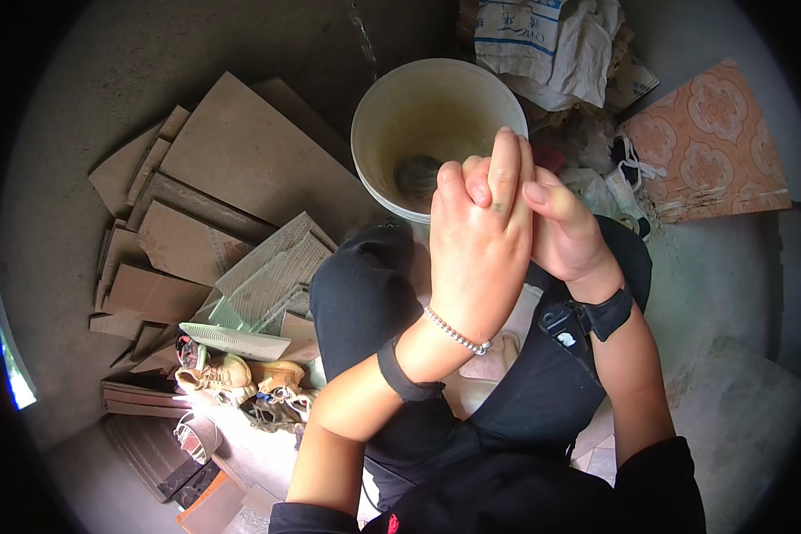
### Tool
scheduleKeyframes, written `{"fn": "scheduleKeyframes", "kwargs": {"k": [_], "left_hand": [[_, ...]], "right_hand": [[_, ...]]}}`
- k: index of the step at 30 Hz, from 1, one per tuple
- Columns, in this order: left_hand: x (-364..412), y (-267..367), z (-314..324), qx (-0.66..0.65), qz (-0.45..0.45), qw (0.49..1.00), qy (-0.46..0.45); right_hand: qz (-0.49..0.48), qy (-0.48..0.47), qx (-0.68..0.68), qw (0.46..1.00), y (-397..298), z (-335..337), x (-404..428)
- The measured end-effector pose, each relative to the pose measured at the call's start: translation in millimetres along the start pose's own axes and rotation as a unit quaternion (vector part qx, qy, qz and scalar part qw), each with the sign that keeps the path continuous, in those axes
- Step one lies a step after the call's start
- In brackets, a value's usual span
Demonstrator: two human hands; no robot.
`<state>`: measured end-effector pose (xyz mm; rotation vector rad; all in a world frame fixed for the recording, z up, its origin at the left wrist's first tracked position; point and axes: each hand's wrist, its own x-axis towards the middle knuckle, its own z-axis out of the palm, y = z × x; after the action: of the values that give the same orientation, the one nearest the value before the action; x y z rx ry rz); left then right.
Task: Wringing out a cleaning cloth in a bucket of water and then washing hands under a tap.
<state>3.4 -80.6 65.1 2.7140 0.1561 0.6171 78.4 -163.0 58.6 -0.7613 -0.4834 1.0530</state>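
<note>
My left hand (482,243) is raised above my lap, its back towards me and its fingers apart, at least two of them extended. My right hand (564,230) clasps it from the right. The right thumb presses along its side, and a fingertip shows between the left fingers. The skin looks wet. Neither hand holds an object. Just beyond them stands a round pale plastic bucket (380,147), with a greyish thing at its bottom too dim to name. A silver bead bracelet (454,330) and a dark band (400,370) circle my left wrist.
Broken tiles and boards (260,153) are piled at left, with ribbed translucent sheets (267,280) nearer me. Shoes (220,377) and a tape roll (199,437) lie below. A printed woven sack (547,47) and an orange patterned tile (714,143) are at upper right.
</note>
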Motion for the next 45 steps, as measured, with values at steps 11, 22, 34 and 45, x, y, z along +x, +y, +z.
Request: {"fn": "scheduleKeyframes", "kwargs": {"k": [11, 22, 34, 45], "left_hand": [[2, 0, 6, -0.023, 0.003, 1.000, 0.005], [-2, 1, 9, 0.002, -0.011, 1.000, -0.012], [-2, -1, 9, 0.013, 0.005, 1.000, 0.009], [0, -3, 8, -0.035, -0.002, 0.999, 0.012]], "right_hand": [[-0.012, 0.012, -0.063, 0.998, 2, -3, -1], [-0.011, 0.010, -0.083, 0.996, 3, -7, -2], [-0.005, 0.008, -0.069, 0.998, 4, -8, -1], [0.001, 0.022, -0.061, 0.998, 4, -5, -2]]}}
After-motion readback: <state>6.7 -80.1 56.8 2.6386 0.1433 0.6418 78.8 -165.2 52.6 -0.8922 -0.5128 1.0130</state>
